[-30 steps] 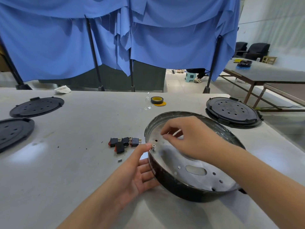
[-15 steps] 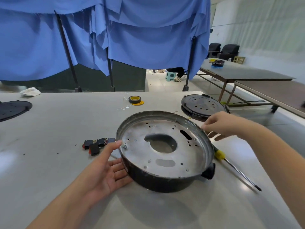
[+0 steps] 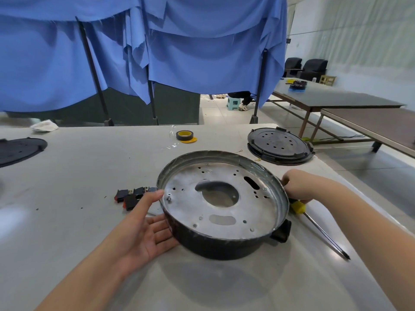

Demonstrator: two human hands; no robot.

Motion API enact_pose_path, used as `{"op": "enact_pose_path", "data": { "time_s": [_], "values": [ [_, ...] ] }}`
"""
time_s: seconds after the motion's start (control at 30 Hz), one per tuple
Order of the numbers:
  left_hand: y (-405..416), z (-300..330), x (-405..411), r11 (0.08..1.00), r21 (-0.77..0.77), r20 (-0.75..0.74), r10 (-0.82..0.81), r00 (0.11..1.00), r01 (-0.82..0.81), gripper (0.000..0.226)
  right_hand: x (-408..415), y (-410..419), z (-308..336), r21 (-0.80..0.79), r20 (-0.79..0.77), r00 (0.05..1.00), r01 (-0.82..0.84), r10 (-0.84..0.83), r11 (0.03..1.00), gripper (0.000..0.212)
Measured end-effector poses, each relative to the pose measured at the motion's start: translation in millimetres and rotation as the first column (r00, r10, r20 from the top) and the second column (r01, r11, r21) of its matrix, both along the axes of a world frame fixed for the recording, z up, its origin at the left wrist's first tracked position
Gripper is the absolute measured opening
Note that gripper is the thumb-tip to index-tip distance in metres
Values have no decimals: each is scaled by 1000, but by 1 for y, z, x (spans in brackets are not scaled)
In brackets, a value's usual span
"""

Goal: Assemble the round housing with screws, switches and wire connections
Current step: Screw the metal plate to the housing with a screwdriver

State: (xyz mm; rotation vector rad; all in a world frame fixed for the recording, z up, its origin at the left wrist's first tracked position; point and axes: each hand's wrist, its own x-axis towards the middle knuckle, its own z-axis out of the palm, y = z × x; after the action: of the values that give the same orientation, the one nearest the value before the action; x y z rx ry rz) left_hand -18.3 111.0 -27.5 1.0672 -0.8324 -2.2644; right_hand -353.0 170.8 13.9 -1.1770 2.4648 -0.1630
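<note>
The round housing [image 3: 224,230], black outside with a silver perforated plate and a central hole inside, sits tilted on the table. A small screw [image 3: 168,196] stands in the plate near its left rim. My left hand [image 3: 143,230] lies palm up against the housing's left side, fingers under it and thumb at the rim. My right hand [image 3: 301,187] is just outside the right rim, fingers curled over the handle of a yellow-and-black screwdriver [image 3: 297,206] whose shaft lies on the table. Several black and red rocker switches [image 3: 132,195] lie left of the housing.
A roll of tape [image 3: 184,135] sits behind the housing. Black perforated lids lie at the back right [image 3: 279,145] and far left [image 3: 20,150]. A white cloth [image 3: 45,126] is at the back left. The table's edge runs close on the right.
My right hand left the inside of the housing, went to its right rim and came down onto the screwdriver handle. My left hand stayed at the left side.
</note>
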Motion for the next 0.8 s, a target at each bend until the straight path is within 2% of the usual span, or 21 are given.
{"op": "enact_pose_path", "data": {
  "time_s": [0.1, 0.2, 0.27, 0.33, 0.43, 0.53, 0.67, 0.8],
  "values": [
    [1, 1, -1, 1000, -6, 8, 5, 1000, -5, 84, 0, -2, 7, -202, 51, 997, 70, -61, 977, 20],
    [3, 3, -2, 1000, -4, 5, 25, 1000, -25, 82, 13, -5, 25, -423, -86, 996, -4, -36, 906, 22],
    [4, 4, -2, 999, -3, 4, 32, 999, -32, 82, 35, -8, 39, -545, -172, 983, -143, 56, 826, 20],
    [5, 5, -1, 999, -3, 4, 32, 999, -32, 82, 66, -11, 49, -618, -140, 960, -277, 243, 736, 10],
    [5, 5, -1, 1000, -6, -4, 27, 1000, -27, 84, 115, -18, 52, -565, -41, 833, -474, 551, 675, 10],
    [5, 7, 0, 1000, 7, -33, 26, 999, -26, 84, 150, -30, 41, -497, -57, 693, -644, 719, 582, 7],
    [6, 9, 1, 999, 26, -58, 25, 998, -23, 85, 161, -38, 26, -477, -136, 654, -702, 745, 529, 28],
    [5, 9, 0, 1000, 23, -66, 12, 998, -11, 82, 157, -37, 19, -459, -202, 627, -739, 752, 493, 15]
  ]
}}
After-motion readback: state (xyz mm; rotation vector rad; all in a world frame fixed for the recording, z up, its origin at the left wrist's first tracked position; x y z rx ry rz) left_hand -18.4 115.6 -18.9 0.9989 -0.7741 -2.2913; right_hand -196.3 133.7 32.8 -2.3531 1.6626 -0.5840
